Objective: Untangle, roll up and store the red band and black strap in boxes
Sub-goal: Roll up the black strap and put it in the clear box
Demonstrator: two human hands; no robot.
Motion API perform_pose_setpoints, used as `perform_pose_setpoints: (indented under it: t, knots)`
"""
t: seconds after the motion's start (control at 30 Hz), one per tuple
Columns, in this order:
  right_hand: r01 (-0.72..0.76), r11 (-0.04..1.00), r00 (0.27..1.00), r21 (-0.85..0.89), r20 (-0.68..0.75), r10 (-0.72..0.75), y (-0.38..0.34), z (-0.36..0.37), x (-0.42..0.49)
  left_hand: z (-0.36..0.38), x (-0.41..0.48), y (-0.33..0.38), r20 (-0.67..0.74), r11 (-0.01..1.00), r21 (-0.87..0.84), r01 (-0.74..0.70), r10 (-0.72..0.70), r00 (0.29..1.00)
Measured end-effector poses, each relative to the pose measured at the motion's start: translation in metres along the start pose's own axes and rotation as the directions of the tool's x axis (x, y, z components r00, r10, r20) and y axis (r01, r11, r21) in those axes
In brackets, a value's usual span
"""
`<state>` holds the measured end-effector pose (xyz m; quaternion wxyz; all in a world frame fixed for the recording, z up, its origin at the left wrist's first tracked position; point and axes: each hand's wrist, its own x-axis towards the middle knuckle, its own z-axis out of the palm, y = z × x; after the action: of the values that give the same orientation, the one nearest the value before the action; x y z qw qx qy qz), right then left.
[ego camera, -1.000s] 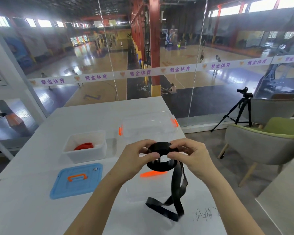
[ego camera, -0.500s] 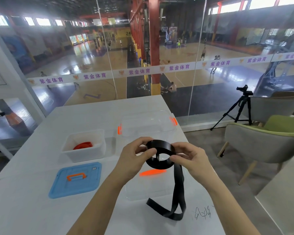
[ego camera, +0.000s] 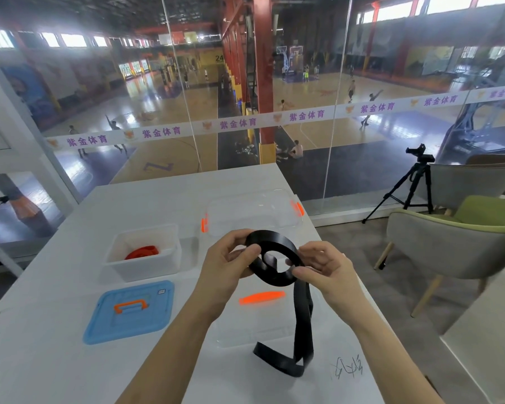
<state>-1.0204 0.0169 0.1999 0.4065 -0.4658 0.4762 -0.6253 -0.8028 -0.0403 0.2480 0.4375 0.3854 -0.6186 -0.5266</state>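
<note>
Black strap (ego camera: 276,262) sits partly coiled above the white table (ego camera: 41,360), and I see my left hand (ego camera: 226,265) pinching the coil's near-left edge while my right hand (ego camera: 322,268) grips its right side. Its loose tail hangs down to the table in front of a clear box (ego camera: 252,212). Red band (ego camera: 143,251) lies rolled inside the white box (ego camera: 143,253), with a blue lid (ego camera: 130,312) flat just in front of it

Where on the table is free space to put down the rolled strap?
Bare table lies behind the white box, and at the near left, before the blue lid. The middle is crowded: both hands, the black strap and the clear box.
</note>
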Motion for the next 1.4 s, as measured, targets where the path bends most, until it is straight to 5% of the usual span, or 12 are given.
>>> perform_pose_setpoints:
  t: [0.23, 0.53, 0.97, 1.17, 1.4]
  knots:
    - [0.052, 0.998, 0.992, 0.020, -0.114, -0.049, -0.007, 0.002, 0.003, -0.007, -0.001, -0.008, 0.212, 0.979, 0.192, 0.075, -0.116, 0.970]
    - [0.030, 0.998, 0.999, -0.047, -0.035, -0.031, -0.017, 0.012, 0.001, 0.003, 0.007, 0.001, 0.228, 0.940, 0.338, -0.046, -0.035, 0.973]
    - [0.036, 0.999, 0.999, 0.021, 0.001, -0.036, -0.008, 0.010, 0.000, 0.005, 0.009, 0.011, 0.046, 0.992, 0.024, -0.121, 0.120, 0.992]
    - [0.163, 0.984, 0.979, 0.074, -0.132, -0.152, -0.025, 0.010, 0.005, 0.002, 0.011, 0.010, 0.050, 0.992, -0.080, -0.097, 0.102, 0.994]
    - [0.181, 0.982, 0.974, -0.061, -0.129, -0.188, -0.029, 0.009, 0.008, -0.009, 0.014, 0.009, 0.174, 0.991, 0.084, -0.104, 0.088, 0.981]
